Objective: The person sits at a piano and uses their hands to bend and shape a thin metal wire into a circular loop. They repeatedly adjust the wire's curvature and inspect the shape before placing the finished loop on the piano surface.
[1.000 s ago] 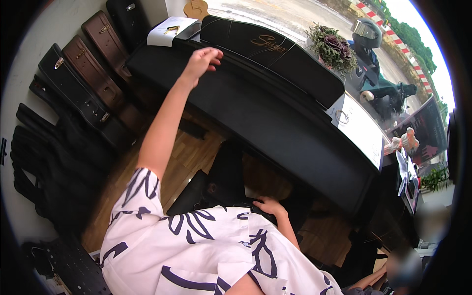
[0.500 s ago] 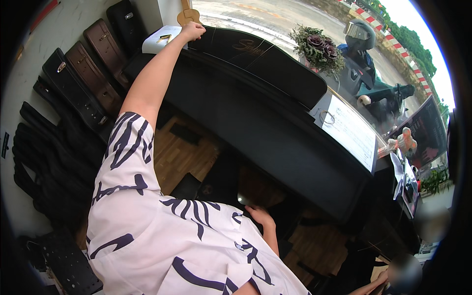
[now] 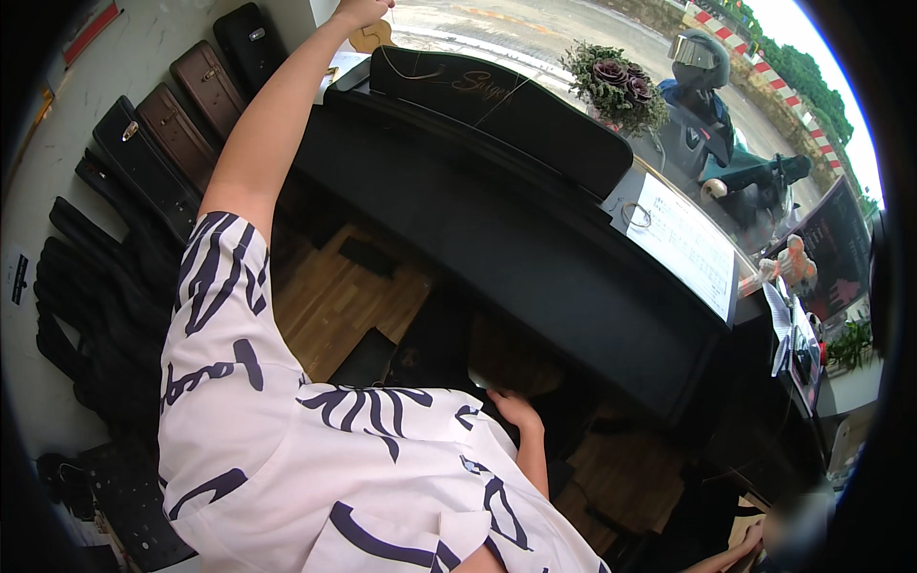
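Note:
My left arm stretches far up to the top edge, where my left hand (image 3: 361,11) is closed in a pinch. A thin pale string (image 3: 413,75) seems to run from its fingers and curve across the face of the black upright panel (image 3: 501,100). Just below that hand is a small wooden guitar-shaped piece (image 3: 371,36). My right hand (image 3: 516,409) stays low in front of my body, its fingers curled beside a small shiny spot. What it holds is hidden in the dark.
A long black piano-like cabinet (image 3: 497,258) crosses in front of me. On its right lie white printed sheets (image 3: 683,244) with a coiled ring of string (image 3: 635,215). Purple flowers (image 3: 621,86) stand behind the panel. Instrument cases (image 3: 158,158) line the left wall. Another person's hand (image 3: 753,537) shows lower right.
My left hand has risen away from the panel's left end to the top edge, and the thin string's curve on the panel has shifted. My right hand has barely moved.

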